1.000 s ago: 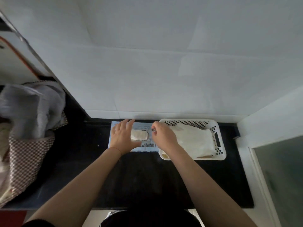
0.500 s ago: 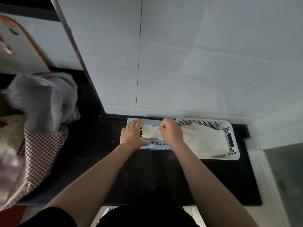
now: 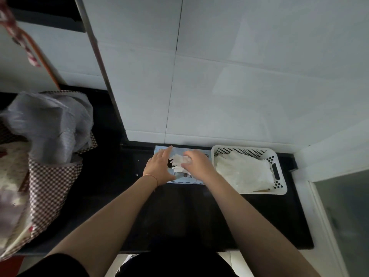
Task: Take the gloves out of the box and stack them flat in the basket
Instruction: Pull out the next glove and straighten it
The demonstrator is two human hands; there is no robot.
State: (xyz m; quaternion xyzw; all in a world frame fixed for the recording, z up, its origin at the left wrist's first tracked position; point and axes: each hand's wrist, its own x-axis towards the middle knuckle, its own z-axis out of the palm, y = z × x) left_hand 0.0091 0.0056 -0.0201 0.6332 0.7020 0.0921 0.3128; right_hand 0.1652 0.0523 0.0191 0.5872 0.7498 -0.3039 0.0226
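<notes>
My right hand (image 3: 196,162) is pinching a white glove (image 3: 178,161) that's partway out of the box's (image 3: 180,177) slot, while my left hand (image 3: 159,166) lies flat on the box lid, fingers straight, pinning it down. The basket (image 3: 279,191) sits just right of the box, touching it by the look of it, so the right hand is the closer one. Its long side runs left to right, so I reckon the glove goes in lengthwise on top of the pile of gloves (image 3: 242,173) already in there.
</notes>
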